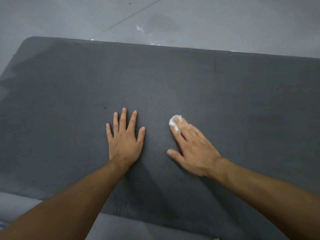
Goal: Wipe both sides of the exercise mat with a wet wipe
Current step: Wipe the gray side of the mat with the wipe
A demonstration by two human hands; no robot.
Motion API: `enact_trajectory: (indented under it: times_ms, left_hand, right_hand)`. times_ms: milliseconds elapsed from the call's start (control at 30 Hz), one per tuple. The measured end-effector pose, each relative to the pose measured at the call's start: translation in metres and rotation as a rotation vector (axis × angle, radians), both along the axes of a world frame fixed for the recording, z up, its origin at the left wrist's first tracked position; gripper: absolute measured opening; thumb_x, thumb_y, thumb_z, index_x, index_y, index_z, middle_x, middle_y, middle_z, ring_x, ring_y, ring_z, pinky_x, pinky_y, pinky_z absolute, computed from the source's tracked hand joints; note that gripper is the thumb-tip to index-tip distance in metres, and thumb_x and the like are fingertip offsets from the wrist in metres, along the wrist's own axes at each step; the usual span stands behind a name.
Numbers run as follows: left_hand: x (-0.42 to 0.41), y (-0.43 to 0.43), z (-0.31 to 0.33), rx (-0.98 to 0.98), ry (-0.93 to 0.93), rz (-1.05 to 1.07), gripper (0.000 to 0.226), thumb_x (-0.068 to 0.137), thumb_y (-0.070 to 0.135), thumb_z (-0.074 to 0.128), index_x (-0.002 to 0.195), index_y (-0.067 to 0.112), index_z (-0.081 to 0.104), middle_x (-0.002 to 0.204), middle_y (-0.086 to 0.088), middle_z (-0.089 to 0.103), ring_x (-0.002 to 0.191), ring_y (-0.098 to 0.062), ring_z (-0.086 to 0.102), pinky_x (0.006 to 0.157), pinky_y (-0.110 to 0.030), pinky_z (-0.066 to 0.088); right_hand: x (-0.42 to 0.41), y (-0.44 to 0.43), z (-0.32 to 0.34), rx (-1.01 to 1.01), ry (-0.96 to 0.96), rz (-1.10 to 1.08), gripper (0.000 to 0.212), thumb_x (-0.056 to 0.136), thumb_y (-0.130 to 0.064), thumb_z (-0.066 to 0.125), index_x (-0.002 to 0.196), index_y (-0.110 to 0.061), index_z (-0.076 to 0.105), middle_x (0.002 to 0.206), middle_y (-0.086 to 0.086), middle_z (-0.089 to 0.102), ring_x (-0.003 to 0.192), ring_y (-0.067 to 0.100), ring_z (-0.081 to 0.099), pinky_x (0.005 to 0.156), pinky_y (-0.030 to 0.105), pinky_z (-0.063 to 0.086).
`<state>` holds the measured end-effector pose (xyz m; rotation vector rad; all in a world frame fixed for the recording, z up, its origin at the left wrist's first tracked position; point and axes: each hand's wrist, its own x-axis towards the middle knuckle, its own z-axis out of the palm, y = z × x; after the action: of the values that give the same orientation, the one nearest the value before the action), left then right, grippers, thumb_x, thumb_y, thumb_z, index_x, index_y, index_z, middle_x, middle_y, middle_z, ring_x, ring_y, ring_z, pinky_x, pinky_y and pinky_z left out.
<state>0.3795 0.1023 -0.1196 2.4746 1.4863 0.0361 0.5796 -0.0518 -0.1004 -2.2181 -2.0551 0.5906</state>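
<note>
A dark grey exercise mat (216, 87) with a fine ribbed texture lies flat on the floor and fills most of the view. My left hand (125, 135) rests flat on it with fingers spread and straight. To its right, my right hand (192, 144) presses a small bunched white wet wipe (175, 122) onto the mat under its straight fingertips. The wipe shows only at the fingertips; the rest of it is hidden beneath the fingers. Darker damp-looking patches mark the mat at the left and far side.
Grey tiled floor (190, 18) surrounds the mat, with a wet glistening patch (147, 33) just beyond the mat's far edge. The mat's rounded far-left corner (32, 39) and its near edge (121, 216) are in view. A yellow-green bit (216, 238) peeks in at the bottom edge.
</note>
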Motion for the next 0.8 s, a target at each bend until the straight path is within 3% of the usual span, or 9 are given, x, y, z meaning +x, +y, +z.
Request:
enact_trajectory:
  times_ms: [167,367,500,667,800]
  left_hand:
    - [-0.002,0.002,0.002,-0.01,-0.035,-0.009,0.067,0.103,0.059,0.027,0.164,0.032,0.021,0.174,0.001,0.004,0.16,-0.022,-0.008,0.128,-0.054,0.0]
    - [-0.005,0.004,0.0,-0.015,-0.005,-0.034,0.065,0.105,0.059,0.02,0.164,0.033,0.014,0.174,0.002,0.0,0.159,-0.02,-0.01,0.128,-0.053,-0.003]
    - [0.004,0.002,0.002,0.04,0.009,-0.182,0.062,0.105,0.05,0.013,0.164,0.033,0.019,0.174,0.004,0.006,0.16,-0.019,-0.002,0.129,-0.051,0.003]
    - [0.01,-0.003,0.0,0.031,0.015,-0.179,0.063,0.104,0.049,0.012,0.165,0.032,0.014,0.174,0.004,0.002,0.16,-0.019,-0.006,0.129,-0.051,0.001]
    - [0.01,-0.004,-0.001,0.049,0.009,-0.178,0.063,0.104,0.048,0.014,0.165,0.031,0.017,0.174,0.003,0.005,0.16,-0.02,-0.003,0.129,-0.052,0.003]
  right_hand:
    - [-0.041,-0.041,0.004,-0.014,-0.027,0.373,0.088,0.104,-0.072,0.024,0.167,-0.011,0.01,0.174,0.007,-0.011,0.16,0.021,-0.017,0.13,0.041,0.003]
    - [-0.03,-0.064,0.003,0.034,-0.098,0.493,0.084,0.105,-0.07,0.026,0.167,-0.013,0.015,0.175,0.007,-0.001,0.161,0.021,-0.003,0.126,0.041,0.007]
    - [0.014,-0.054,-0.004,0.073,-0.148,0.223,0.08,0.106,-0.067,0.024,0.167,-0.016,0.011,0.175,0.004,0.006,0.161,0.02,0.003,0.127,0.044,0.014]
    - [0.1,-0.04,-0.011,0.036,-0.164,-0.354,0.084,0.101,-0.069,0.012,0.167,-0.018,0.015,0.175,-0.002,0.001,0.161,0.015,-0.002,0.129,0.043,0.012]
    - [0.127,-0.055,-0.012,0.003,-0.189,-0.435,0.088,0.1,-0.072,0.009,0.167,-0.016,0.015,0.175,0.001,-0.001,0.161,0.018,-0.002,0.129,0.041,0.008]
